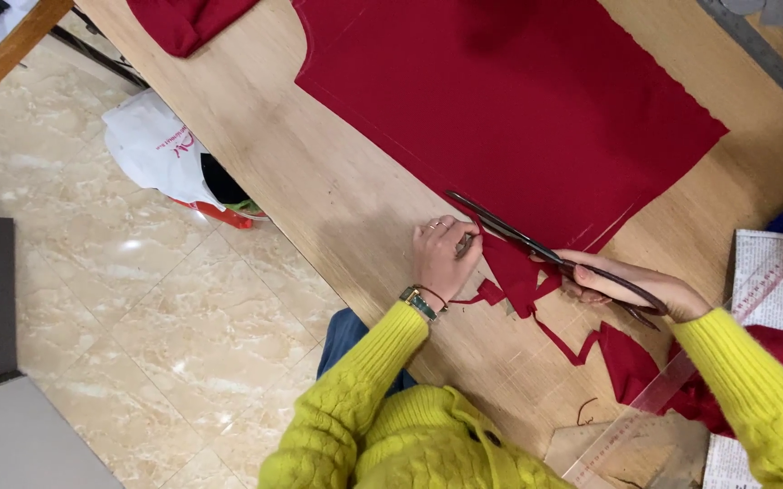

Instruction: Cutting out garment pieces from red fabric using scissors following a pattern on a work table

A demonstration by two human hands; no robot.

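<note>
the right hand [631, 285] was closed around the handles of a pair of dark scissors [536, 246], fingers through the loops, with the long blades pointing away from the wrist and lying open across the near edge of the red cloth [509, 100]. the left hand [443, 256] lay just beside the blade tips, on the side away from the right hand, its fingers curled and pinching a narrow strip of the same red cloth where the cut ran; a ring showed on one finger and a wristwatch [419, 302] sat at the cuff of the yellow knitted sleeve [355, 398]. below the scissors, toward the person, loose red offcuts [514, 281] hung from the cut and trailed in a thin ribbon to more red scraps [631, 362] under the right forearm. the big red cloth was spread flat on the wooden table [337, 195], reaching from the scissors away to the far edge of view, with a chalk line near its cut edge. a clear plastic ruler [654, 398] lay slanted close to the scraps, on the near side of the scissors, partly over a sheet of newspaper [772, 272]. well apart from the scissors, past the table edge, a white plastic bag [152, 149] sat on the marble tile floor [138, 317], and another piece of red fabric [188, 23] lay at the table's far corner.
</note>
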